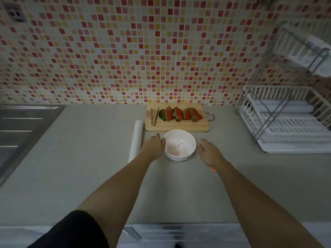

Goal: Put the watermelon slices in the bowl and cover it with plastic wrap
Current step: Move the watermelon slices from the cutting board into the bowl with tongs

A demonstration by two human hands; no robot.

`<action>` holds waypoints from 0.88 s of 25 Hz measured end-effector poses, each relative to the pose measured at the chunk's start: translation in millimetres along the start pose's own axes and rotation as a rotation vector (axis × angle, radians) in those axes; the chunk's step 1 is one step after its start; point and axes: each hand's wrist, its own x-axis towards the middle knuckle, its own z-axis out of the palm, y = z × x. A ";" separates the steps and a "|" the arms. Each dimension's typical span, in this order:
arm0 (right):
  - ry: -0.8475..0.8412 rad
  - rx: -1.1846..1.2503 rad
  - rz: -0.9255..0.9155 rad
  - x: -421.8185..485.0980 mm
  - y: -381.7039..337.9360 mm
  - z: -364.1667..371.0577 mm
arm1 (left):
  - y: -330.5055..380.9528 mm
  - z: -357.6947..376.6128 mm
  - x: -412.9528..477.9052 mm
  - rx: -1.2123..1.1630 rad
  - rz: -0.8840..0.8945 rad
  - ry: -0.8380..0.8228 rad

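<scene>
A white bowl [180, 144] stands on the grey counter, holding only pinkish juice traces and a few seeds. My left hand [154, 146] rests against its left rim, fingers loose. My right hand [209, 152] lies just right of the bowl, a small gap between them, holding nothing. Behind the bowl a wooden cutting board [176, 127] carries several watermelon slices [180, 114] in a row, with wooden tongs [154, 116] lying on its left end. A white roll of plastic wrap [136, 140] lies left of my left hand.
A white dish rack [286, 120] with a metal frame stands at the right. A steel sink drainboard [23, 126] takes up the left. The mosaic tiled wall [143, 51] rises right behind the cutting board. The counter's front edge [179, 223] runs below my forearms.
</scene>
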 end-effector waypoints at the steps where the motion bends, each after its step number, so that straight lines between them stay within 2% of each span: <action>1: 0.018 0.025 0.017 7.5 2.2 5.2 | 2.1 4.1 4.5 -0.008 -0.025 0.004; 8: -0.043 0.178 0.103 54.5 9.7 40.8 | 1.9 38.6 37.2 -0.144 -0.105 0.039; 13: 0.125 0.371 0.195 66.8 11.6 64.1 | -5.4 55.9 44.6 -0.281 -0.096 0.129; 22: 0.187 0.420 0.198 100.4 12.8 61.3 | -6.7 59.8 84.3 -0.363 -0.102 0.160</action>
